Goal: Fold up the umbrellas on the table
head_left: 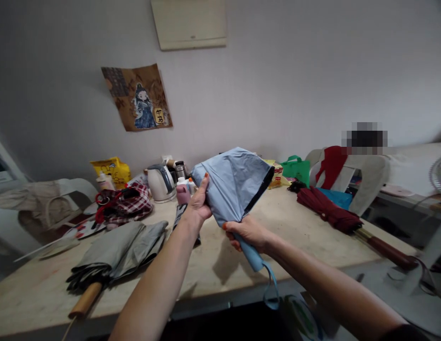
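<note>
So, one light-blue umbrella (234,184): left hand (199,204) clutches its canopy, right hand (247,233) grips the handle end. One grey umbrella (121,248) and one maroon umbrella (328,208) lie on the bench (294,232).

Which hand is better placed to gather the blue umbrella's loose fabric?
Probably the left hand: it grips the fabric of the blue umbrella, while the right hand is closed around it just above the handle.

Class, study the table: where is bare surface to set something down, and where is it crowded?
Bare table lies between the light blue umbrella, held in the left hand and right hand, and the dark red umbrella; also at the front left corner, beside the grey umbrella. Crowded: the back edge, around the kettle, plaid cloth and green bag.
</note>
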Motion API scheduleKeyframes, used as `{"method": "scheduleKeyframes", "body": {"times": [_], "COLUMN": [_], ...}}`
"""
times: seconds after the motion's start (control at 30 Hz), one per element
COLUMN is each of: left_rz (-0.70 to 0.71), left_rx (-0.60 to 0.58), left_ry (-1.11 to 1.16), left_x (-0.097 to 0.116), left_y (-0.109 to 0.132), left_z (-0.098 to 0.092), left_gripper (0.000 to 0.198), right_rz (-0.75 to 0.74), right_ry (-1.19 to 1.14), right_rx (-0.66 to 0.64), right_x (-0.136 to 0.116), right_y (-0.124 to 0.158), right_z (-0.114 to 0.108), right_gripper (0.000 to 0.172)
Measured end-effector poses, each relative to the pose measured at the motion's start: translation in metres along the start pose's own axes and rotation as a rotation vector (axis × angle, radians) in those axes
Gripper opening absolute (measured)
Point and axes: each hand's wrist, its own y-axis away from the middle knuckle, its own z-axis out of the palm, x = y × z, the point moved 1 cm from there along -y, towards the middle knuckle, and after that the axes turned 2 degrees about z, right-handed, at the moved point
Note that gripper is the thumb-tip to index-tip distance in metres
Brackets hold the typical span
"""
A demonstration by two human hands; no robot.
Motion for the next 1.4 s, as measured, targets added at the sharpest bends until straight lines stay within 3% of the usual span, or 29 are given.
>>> {"method": "scheduleKeyframes", "body": {"times": [0.1, 0.27, 0.4, 0.47, 0.57, 0.73, 0.8, 0.87, 0.97, 1.1, 1.27, 1.4], "left_rz": [0.059, 0.153, 0.163, 0.128, 0.025, 0.065, 0.058, 0.052, 0.113, 0.262, 0.285, 0.245], "left_rx": [-0.066, -0.118, -0.1, -0.102, -0.084, 0.098, 0.132, 0.112, 0.018, 0.009, -0.044, -0.007], "left_ry": [0.084, 0.155, 0.219, 0.245, 0.264, 0.274, 0.279, 0.287, 0.292, 0.306, 0.32, 0.341], "left_x": [-0.009, -0.023, -0.026, -0.024, -0.019, -0.012, -0.013, -0.015, -0.019, -0.025, -0.029, -0.03], "left_y": [-0.002, 0.005, 0.011, 0.012, 0.011, 0.005, 0.003, 0.004, 0.006, 0.007, 0.008, 0.005], "left_z": [-0.012, -0.02, -0.018, -0.017, -0.019, -0.032, -0.036, -0.039, -0.044, -0.05, -0.048, -0.048], "left_gripper": [0.041, 0.038, 0.03, 0.03, 0.033, 0.032, 0.032, 0.034, 0.037, 0.04, 0.047, 0.04], "right_rz": [0.054, 0.159, 0.183, 0.172, 0.079, -0.077, -0.189, -0.262, -0.228, -0.088, -0.011, 0.011], "right_ry": [-0.066, -0.298, -0.326, -0.305, -0.132, 0.559, 0.88, 1.025, 0.884, 0.423, 0.017, -0.056], "right_rx": [-0.101, -0.47, -0.556, -0.508, -0.307, 0.018, 0.196, 0.285, 0.114, -0.157, -0.295, -0.305], "right_x": [0.004, 0.009, 0.011, 0.009, 0.004, 0.003, 0.006, 0.008, 0.008, 0.01, 0.029, 0.036], "right_y": [-0.003, -0.008, -0.01, -0.009, -0.004, 0.013, 0.018, 0.021, 0.021, 0.018, 0.012, 0.009], "right_z": [-0.004, -0.01, -0.011, -0.012, -0.015, -0.022, -0.023, -0.023, -0.022, -0.018, -0.01, -0.009], "right_gripper": [0.024, 0.036, 0.039, 0.041, 0.04, 0.049, 0.036, 0.02, 0.015, 0.018, 0.024, 0.027]}}
